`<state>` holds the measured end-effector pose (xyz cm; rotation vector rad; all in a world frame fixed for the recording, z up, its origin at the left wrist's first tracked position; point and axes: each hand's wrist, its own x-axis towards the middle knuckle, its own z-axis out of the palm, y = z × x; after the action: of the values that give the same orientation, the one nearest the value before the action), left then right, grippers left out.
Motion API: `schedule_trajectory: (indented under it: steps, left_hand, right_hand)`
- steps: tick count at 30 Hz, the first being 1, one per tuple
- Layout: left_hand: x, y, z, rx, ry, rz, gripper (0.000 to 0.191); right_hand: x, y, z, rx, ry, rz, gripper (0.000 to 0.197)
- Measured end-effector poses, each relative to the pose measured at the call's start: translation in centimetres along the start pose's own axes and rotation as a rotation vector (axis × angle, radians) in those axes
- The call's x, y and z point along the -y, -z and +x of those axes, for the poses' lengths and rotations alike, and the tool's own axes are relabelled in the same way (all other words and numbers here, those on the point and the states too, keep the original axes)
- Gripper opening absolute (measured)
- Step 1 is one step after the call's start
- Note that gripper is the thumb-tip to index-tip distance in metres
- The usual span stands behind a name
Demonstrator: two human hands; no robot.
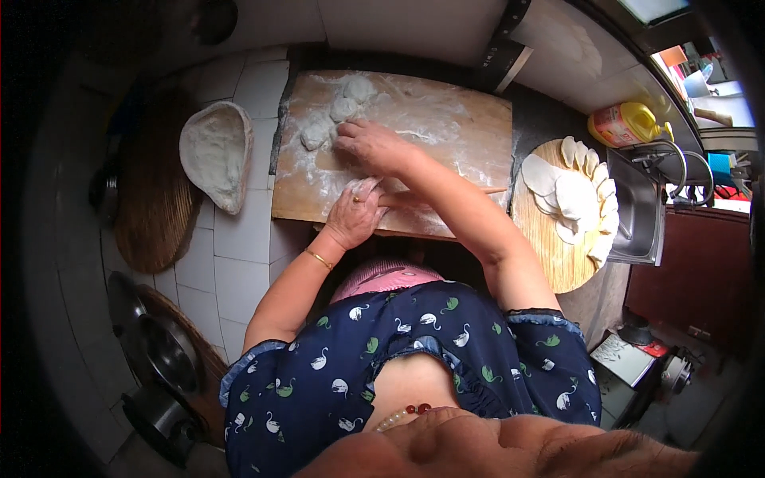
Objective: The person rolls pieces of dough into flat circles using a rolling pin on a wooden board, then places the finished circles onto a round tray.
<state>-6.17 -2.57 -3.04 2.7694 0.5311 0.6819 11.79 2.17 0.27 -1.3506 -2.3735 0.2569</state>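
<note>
A floured wooden board [472, 131] lies before me. My right hand [370, 143] reaches across it, fingers bent down beside several small pieces of dough [343, 110] at the upper left; what its fingertips hold, if anything, is hidden. My left hand [358, 209] is at the board's front edge, its fingers around the left end of a wooden rolling pin [406, 199], which lies partly under my right forearm. Round dough wrappers [576, 194] overlap on a round wooden board [559, 269] at the right, with a curved row of folded dumplings [608, 205] along its far rim.
A bowl [242, 155] with flour inside stands on white tiles at the left, beside a dark wooden board [158, 209]. Metal pans [170, 352] are at the lower left. Right of the dumplings are a steel sink [639, 209], its faucet and a yellow plastic jug [639, 122].
</note>
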Motion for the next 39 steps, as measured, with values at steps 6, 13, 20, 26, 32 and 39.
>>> schedule_trajectory:
  steps: [6, 13, 20, 26, 32, 39]
  left_hand:
    - [-0.2, 0.1, -0.1, 0.034, 0.005, -0.006, 0.042]
    - [0.3, 0.9, 0.1, 0.076, 0.097, -0.059, 0.039]
    - [2.4, 1.1, 7.2, 0.099, 0.194, 0.117, 0.056]
    - [0.2, 2.7, 8.7, 0.558, 0.373, 0.116, 0.077]
    - [2.3, 0.8, 6.5, 0.393, 0.218, 0.186, 0.077]
    - [0.5, 2.6, 10.7, 0.609, 0.517, 0.060, 0.076]
  right_hand:
    - [0.5, 3.5, -9.1, 0.050, -0.316, 0.059, 0.032]
    - [2.8, 8.4, -16.2, -0.179, -0.745, 0.102, 0.040]
    - [-3.4, 6.0, -15.0, -0.151, -0.713, -0.341, 0.048]
    - [-2.2, 4.3, -18.5, -0.221, -0.647, -0.240, 0.051]
    - [0.0, 5.2, -16.2, -0.158, -0.738, -0.353, 0.050]
    - [-4.1, 4.5, -16.6, -0.180, -0.724, -0.364, 0.047]
